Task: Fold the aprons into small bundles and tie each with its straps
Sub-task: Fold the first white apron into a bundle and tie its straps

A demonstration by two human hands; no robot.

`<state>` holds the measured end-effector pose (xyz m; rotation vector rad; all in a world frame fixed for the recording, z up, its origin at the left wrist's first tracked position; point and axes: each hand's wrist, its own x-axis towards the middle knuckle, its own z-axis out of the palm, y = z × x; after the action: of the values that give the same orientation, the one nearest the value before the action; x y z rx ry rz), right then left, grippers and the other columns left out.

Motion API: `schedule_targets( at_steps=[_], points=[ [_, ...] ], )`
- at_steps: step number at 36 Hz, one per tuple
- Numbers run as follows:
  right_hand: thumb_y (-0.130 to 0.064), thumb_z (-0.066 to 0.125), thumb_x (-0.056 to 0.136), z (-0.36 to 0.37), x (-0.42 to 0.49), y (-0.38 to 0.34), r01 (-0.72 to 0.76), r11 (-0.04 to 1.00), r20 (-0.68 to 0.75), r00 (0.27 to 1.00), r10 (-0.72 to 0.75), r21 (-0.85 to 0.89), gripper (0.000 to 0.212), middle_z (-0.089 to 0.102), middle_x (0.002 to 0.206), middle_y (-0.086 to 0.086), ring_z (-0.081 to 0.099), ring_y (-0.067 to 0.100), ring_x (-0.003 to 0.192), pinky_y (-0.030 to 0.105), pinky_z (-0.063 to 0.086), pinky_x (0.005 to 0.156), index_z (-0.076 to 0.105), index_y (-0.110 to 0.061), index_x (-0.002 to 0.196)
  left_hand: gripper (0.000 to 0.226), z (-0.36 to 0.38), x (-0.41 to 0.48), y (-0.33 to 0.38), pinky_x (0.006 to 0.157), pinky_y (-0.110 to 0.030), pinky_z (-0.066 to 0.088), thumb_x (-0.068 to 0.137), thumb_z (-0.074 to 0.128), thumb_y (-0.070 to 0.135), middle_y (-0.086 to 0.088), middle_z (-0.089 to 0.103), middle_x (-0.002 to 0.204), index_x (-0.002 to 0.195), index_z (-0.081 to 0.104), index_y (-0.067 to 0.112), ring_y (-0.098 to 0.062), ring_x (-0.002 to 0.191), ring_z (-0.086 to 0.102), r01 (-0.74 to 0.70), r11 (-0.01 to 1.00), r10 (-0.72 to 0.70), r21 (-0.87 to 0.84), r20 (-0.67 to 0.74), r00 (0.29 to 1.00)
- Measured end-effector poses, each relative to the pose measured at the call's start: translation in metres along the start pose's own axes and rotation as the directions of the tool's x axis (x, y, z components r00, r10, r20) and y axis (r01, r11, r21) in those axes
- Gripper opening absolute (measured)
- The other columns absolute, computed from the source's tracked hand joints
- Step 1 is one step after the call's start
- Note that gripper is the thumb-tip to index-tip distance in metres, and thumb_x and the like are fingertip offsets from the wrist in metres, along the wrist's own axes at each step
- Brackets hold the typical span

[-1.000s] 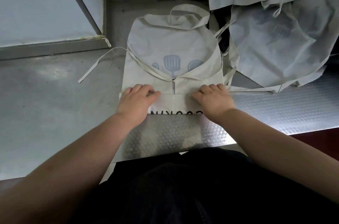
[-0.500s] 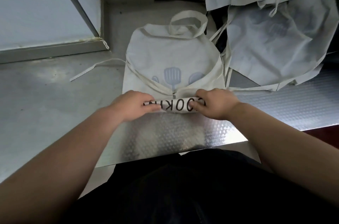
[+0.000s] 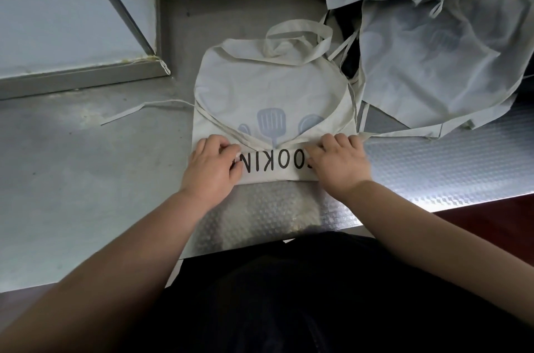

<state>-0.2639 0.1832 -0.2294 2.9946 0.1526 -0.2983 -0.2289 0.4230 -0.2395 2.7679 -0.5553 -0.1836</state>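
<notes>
My left grip and right grip both clasp the apron's turned-up hem by the counter's front edge. Next, I'd roll it evenly toward the neck loop.

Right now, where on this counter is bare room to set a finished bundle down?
Widest: the steel counter left of the apron, below the wall ledge, crossed only by a loose strap. Also the embossed strip between the pile of aprons and the near edge. Crowded: the far right, under that pile.
</notes>
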Motion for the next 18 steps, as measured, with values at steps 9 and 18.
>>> schedule_targets(
  at_steps=[9, 18],
  points=[
    [-0.022, 0.045, 0.091, -0.01, 0.012, 0.004, 0.1, 0.983, 0.074, 0.991, -0.112, 0.152, 0.049, 0.044, 0.138, 0.002, 0.047, 0.026, 0.119, 0.036, 0.03, 0.099, 0.036, -0.026, 0.14, 0.049, -0.01, 0.013, -0.003, 0.109, -0.035, 0.023, 0.095, 0.041, 0.041, 0.006, 0.033, 0.149, 0.142, 0.039, 0.026, -0.019, 0.136, 0.028, -0.1, 0.993, 0.083, 0.067, 0.232, 0.969],
    [-0.036, 0.027, 0.101, -0.011, 0.013, 0.011, -0.014, 0.983, 0.143, 0.99, -0.012, 0.184, 0.038, 0.05, 0.124, 0.006, 0.055, 0.033, 0.101, 0.035, 0.037, 0.084, 0.047, -0.024, 0.132, 0.048, -0.015, 0.01, -0.013, 0.093, -0.036, 0.042, 0.087, 0.046, 0.054, 0.002, 0.052, 0.12, 0.121, 0.06, 0.022, -0.022, 0.112, 0.047, -0.014, 1.0, 0.018, -0.025, 0.182, 0.983]
  ],
)
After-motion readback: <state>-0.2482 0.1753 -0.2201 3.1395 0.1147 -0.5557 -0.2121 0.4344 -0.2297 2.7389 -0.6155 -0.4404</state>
